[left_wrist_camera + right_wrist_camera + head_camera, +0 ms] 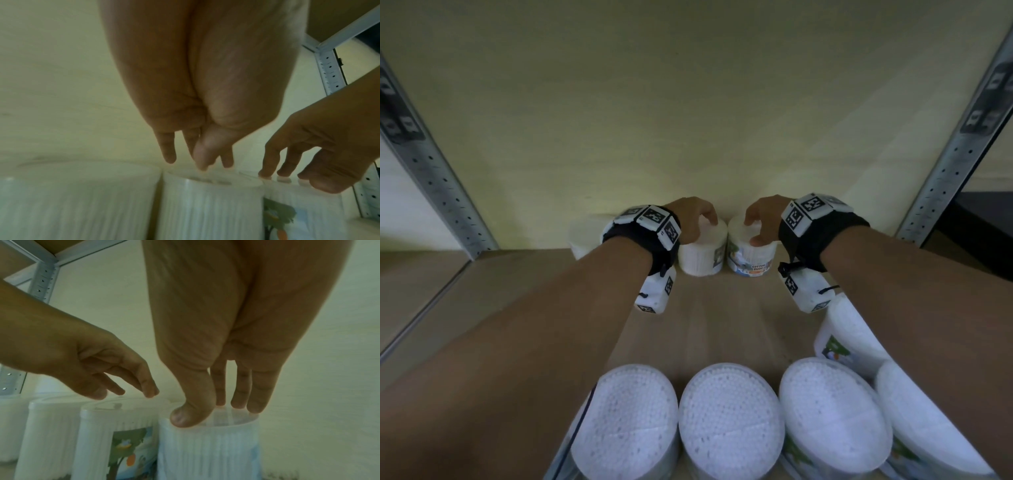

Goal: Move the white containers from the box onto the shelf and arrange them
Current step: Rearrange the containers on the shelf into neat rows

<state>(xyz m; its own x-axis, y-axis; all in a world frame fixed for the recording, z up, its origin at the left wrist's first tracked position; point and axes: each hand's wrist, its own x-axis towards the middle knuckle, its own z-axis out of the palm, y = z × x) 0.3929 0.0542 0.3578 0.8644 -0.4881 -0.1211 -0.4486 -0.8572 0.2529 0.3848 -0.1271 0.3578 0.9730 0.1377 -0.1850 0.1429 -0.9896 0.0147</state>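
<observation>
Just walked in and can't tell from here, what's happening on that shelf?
A person is stocking white containers of cotton buds on a shelf. Both hands are at the back, by the wall: the left hand has its fingertips at the top of one container, and the right hand holds the lid of the one beside it, thumb at the front rim. The two stand side by side. More containers sit in a row at the front.
</observation>
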